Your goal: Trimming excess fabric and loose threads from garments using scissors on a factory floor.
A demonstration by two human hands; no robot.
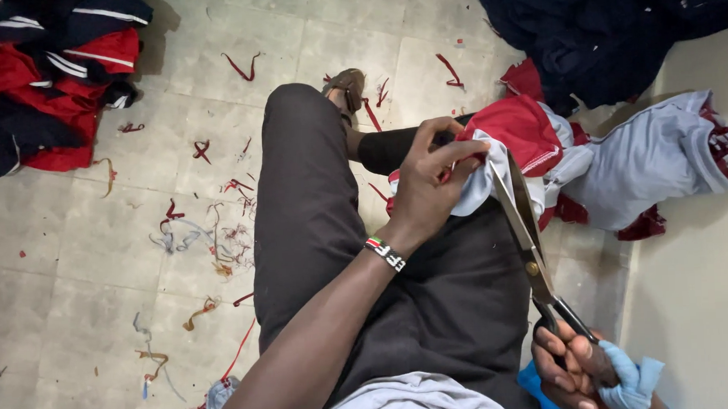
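- Over the person's lap, above the dark trousers (434,300), the left hand (429,189) was closed on a red and white garment (516,136) — the fingers pinched a fold of its white cloth.
- The garment lay between the knee and the right edge of the floor (72,266), partly on the lap, and its red part pointed away from the person.
- The right hand (576,367) was closed around the black handles of a pair of large scissors (529,238), near the lower edge of the view; a light blue cloth (633,377) was wrapped at this hand.
- The scissors' blades were only a little apart, and their tips reached the white cloth just beside the left fingers.
- A wristband (385,253) sat on the left wrist.
- A pale grey garment with red trim (649,163) lay on the floor near the wall (703,296), just beside the held one.
- A pile of red and dark blue clothes (43,79) was at the far left corner of the floor, and a dark pile (610,30) at the far right.
- Red and pale fabric scraps (210,236) were scattered on the tiles, left of the leg.
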